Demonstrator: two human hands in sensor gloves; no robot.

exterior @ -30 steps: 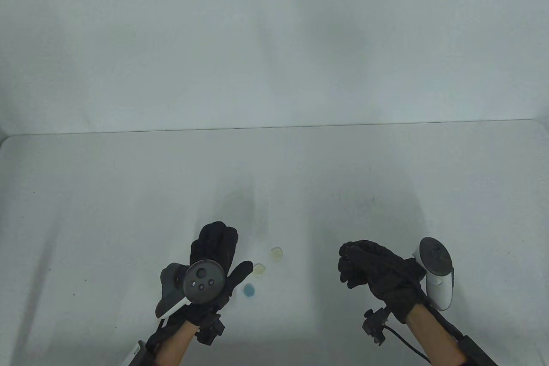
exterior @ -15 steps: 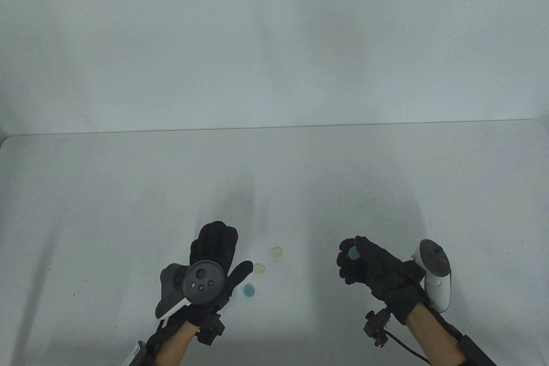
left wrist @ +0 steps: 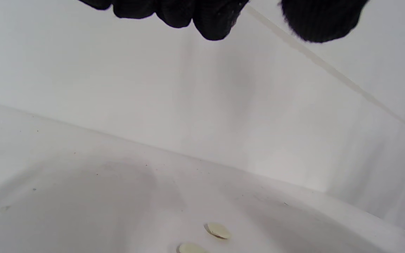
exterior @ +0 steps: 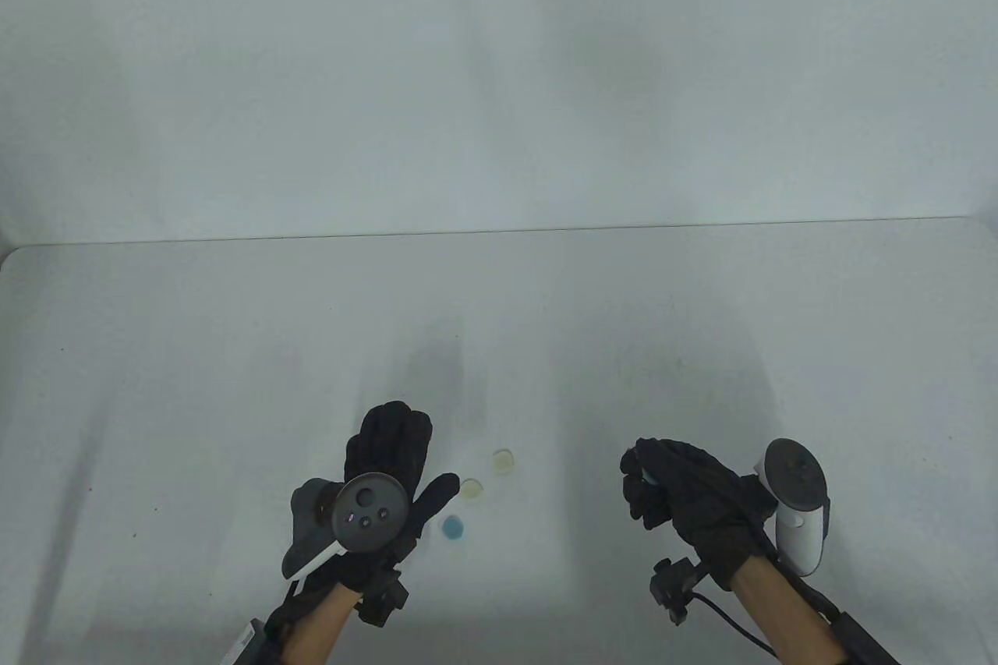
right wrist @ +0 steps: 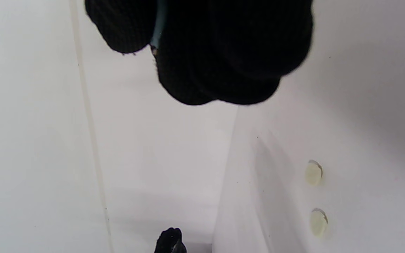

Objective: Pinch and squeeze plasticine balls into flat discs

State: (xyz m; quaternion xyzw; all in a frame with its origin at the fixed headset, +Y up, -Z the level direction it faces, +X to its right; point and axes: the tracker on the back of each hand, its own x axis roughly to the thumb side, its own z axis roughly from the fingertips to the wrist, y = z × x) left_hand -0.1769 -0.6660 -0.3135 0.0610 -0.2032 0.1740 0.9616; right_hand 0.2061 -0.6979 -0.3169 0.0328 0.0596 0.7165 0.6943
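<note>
My right hand (exterior: 651, 482) is raised above the table and pinches a blue plasticine piece (exterior: 645, 475) between thumb and fingers; in the right wrist view only a thin blue edge (right wrist: 157, 28) shows between the black fingers. My left hand (exterior: 398, 454) is flat and open, palm down, holding nothing. Just right of it lie three flat discs: a blue one (exterior: 453, 527) and two pale yellow ones (exterior: 472, 489) (exterior: 503, 461). The yellow discs also show in the left wrist view (left wrist: 217, 230) and the right wrist view (right wrist: 313, 173).
The white table (exterior: 195, 353) ends at a back edge against a white wall (exterior: 499, 72). A black cable and clip (exterior: 670, 591) hang from my right wrist.
My right hand opened briefly, showing the blue piece, then closed around it again and shifted slightly right. The left hand and the three discs have not moved.
</note>
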